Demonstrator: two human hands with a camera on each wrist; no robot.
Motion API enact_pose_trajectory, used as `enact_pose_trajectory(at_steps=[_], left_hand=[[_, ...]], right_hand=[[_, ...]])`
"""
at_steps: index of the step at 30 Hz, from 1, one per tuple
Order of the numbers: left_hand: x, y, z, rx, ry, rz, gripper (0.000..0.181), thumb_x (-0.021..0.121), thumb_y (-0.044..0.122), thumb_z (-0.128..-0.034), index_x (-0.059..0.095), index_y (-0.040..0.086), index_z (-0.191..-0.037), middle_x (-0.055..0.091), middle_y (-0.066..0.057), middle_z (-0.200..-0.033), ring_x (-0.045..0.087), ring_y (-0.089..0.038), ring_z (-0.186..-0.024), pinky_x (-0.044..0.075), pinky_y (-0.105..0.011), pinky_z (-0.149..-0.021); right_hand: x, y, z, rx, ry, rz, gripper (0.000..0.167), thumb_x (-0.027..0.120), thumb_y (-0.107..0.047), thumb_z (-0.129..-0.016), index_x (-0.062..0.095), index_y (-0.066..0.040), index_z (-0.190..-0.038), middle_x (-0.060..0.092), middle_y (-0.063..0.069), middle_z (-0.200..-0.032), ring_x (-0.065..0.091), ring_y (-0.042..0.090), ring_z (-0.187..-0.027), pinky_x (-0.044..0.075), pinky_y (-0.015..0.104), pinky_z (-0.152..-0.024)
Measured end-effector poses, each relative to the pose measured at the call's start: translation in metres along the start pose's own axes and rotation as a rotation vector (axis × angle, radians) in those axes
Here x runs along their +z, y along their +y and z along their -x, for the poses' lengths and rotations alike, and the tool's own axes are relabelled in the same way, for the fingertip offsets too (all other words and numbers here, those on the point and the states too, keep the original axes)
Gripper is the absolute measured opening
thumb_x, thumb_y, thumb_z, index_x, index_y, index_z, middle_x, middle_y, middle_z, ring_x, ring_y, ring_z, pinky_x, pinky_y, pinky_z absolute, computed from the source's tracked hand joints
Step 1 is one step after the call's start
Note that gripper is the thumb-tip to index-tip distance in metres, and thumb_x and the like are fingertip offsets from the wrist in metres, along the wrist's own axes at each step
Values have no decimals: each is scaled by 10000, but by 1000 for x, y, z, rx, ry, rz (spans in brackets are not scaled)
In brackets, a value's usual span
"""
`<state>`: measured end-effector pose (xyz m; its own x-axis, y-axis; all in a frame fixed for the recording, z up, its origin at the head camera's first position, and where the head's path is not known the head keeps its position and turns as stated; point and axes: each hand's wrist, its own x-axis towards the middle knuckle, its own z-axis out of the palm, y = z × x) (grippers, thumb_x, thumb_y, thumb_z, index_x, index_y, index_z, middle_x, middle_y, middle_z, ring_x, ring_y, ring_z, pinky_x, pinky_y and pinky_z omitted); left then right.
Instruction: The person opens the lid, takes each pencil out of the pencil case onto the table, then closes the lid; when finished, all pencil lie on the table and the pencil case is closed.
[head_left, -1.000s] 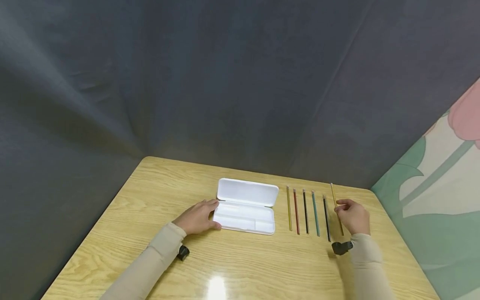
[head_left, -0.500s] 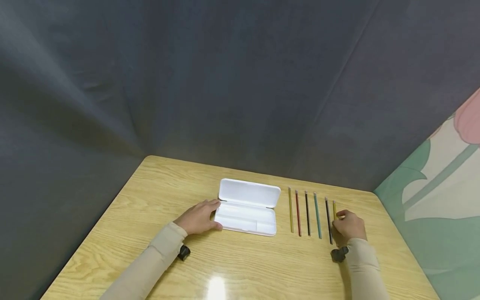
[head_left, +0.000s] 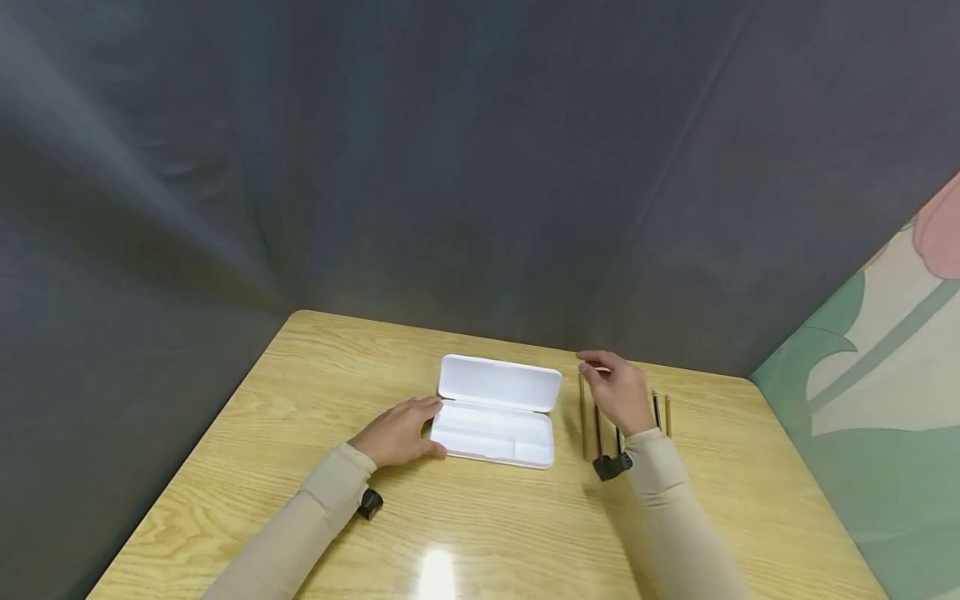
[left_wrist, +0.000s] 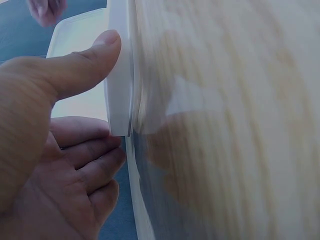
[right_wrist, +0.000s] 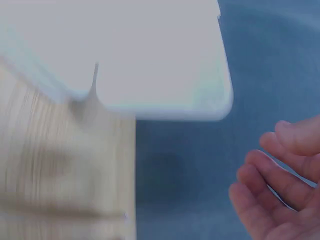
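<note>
A white pencil case (head_left: pixel 491 433) lies with its lid up on the wooden table. My left hand (head_left: pixel 399 435) holds its left end, thumb on the front wall (left_wrist: pixel 120 75) and fingers by the far corner in the left wrist view. My right hand (head_left: pixel 618 393) hovers over a row of pencils right of the case, its loosely bent fingers (right_wrist: pixel 267 185) holding nothing. A yellow pencil (head_left: pixel 582 408) and a red pencil (head_left: pixel 597 429) show left of it. A dark pencil (head_left: pixel 657 408) and another yellow pencil (head_left: pixel 668 415) show to the right. The teal pencil is hidden.
The wooden table (head_left: pixel 465 533) ends at a dark curtain (head_left: pixel 480 183) behind. On the right hangs a flower-patterned cloth (head_left: pixel 885 400). A small black camera (head_left: pixel 611 467) sits on my right wrist, another (head_left: pixel 370 503) on my left.
The rightmost yellow pencil, slanted before, has been brought down nearly in line with the row. My right hand has let go of it and moved left and up. My left hand stays put.
</note>
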<state>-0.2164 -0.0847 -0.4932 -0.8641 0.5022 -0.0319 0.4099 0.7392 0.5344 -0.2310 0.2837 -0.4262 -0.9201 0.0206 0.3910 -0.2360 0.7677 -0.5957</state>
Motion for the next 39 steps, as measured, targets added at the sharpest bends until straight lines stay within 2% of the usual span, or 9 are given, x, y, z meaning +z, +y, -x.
enact_pose_trajectory(at_steps=[7,11,16,20,23,27,30,33,39], left_hand=[[3,0,3,-12,-17,29,886,779,491,-850,427,64,-1541,416,-106,-1614,376,-435,-1489,369,-527,-1234],[5,-2,3,4,0,6,896,775,514,-840,438,57,-1533,428,-108,-1606,404,-432,-1473,390,-517,-1222],[4,-2,2,4,30,-1,897,795,508,-818,471,39,-1510,460,-127,-1584,445,-408,-1453,419,-505,-1204],[0,-2,4,-69,84,16,1021,847,589,-719,488,30,-1494,499,-166,-1547,515,-393,-1399,488,-518,-1138],[-9,2,8,-116,149,50,1070,813,679,-704,463,80,-1519,490,-145,-1554,538,-375,-1379,511,-541,-1101],[-15,11,12,21,179,82,696,690,564,-905,592,121,-1433,499,-87,-1559,530,-308,-1401,514,-491,-1115],[-11,16,10,155,150,38,409,658,371,-984,712,103,-1287,582,-75,-1488,563,-273,-1379,524,-419,-1110],[-7,17,10,207,151,-54,318,690,293,-968,755,90,-1203,663,-86,-1386,621,-278,-1315,545,-401,-1080],[-3,18,8,237,208,-198,263,752,275,-907,798,110,-1107,729,-74,-1271,689,-273,-1218,589,-393,-1014]], right_hand=[[38,-11,-4,72,-220,-42,295,548,-297,-1061,736,-154,-1239,746,103,-1228,718,291,-1081,604,484,-910],[40,-15,1,50,-278,-81,281,550,-339,-1056,766,-184,-1148,764,73,-1163,714,241,-1022,595,452,-872],[35,-21,10,-9,-356,-121,204,605,-315,-1029,778,-210,-1050,771,23,-1059,680,152,-879,565,310,-754],[34,-24,24,-42,-422,-168,156,660,-253,-998,774,-168,-1062,764,-5,-1064,701,146,-913,604,307,-798],[37,-25,37,-99,-443,-166,98,704,-189,-964,771,-172,-1034,758,-14,-1111,723,173,-987,621,368,-891],[44,-25,50,-183,-411,-108,111,767,-132,-903,762,-230,-956,761,-35,-1113,734,179,-1030,609,430,-952],[51,-23,57,-231,-370,-56,125,786,-109,-881,767,-224,-926,765,-33,-1082,732,185,-1034,619,423,-932],[59,-22,62,-296,-338,9,131,804,-85,-859,779,-193,-927,766,-10,-1065,725,195,-1034,633,389,-901],[67,-20,64,-421,-287,125,140,833,-75,-826,800,-151,-938,765,13,-1063,716,187,-1043,640,338,-870]])
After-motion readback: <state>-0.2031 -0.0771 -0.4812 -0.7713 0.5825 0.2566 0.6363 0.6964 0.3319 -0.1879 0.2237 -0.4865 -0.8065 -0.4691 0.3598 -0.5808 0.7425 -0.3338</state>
